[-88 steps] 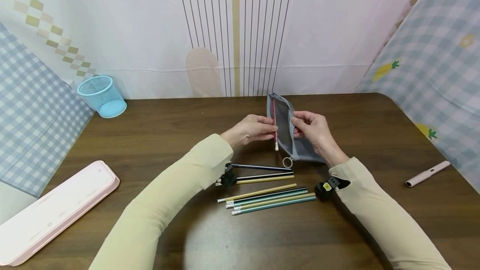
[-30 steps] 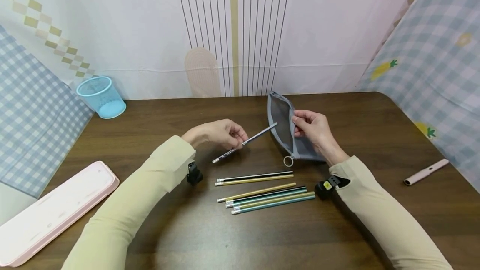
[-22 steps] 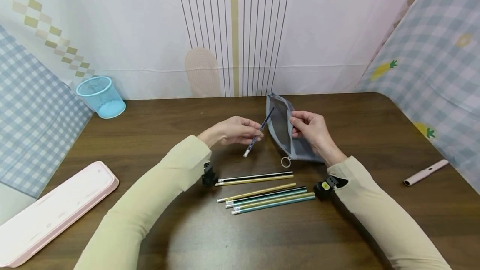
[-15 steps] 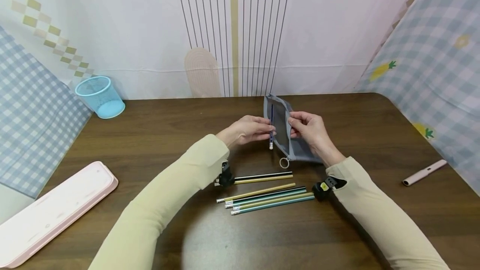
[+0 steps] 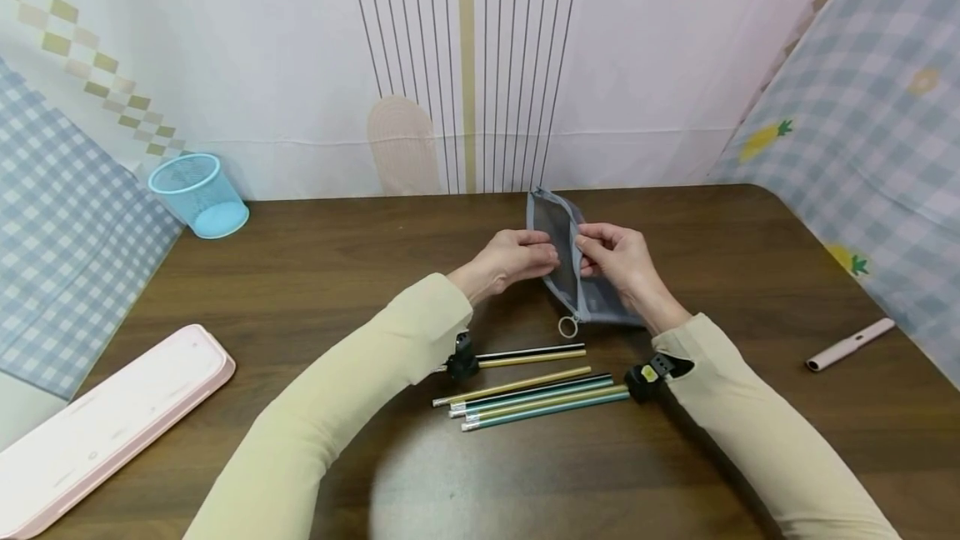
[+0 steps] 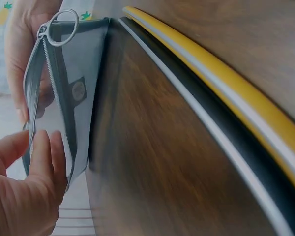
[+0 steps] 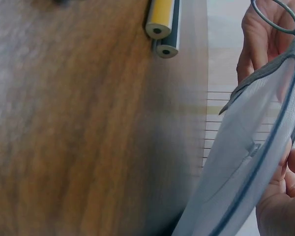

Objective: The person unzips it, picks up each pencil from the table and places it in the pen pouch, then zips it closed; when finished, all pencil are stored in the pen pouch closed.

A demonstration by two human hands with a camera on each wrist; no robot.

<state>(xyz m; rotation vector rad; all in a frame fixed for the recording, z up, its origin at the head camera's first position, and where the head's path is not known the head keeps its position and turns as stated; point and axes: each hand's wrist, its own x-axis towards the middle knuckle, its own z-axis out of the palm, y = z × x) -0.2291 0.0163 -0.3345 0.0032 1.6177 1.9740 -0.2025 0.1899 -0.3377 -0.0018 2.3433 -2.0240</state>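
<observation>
Pencil is gone from left grip [image 5: 517, 258], loosely spread; right grip [image 5: 621, 263] pinches pouch [image 5: 609, 304].

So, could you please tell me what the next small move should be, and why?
I would probably move the left hand to the black pencil nearest the pouch: that hand shows no pencil at the open mouth, while the right hand pinches its edge.
</observation>
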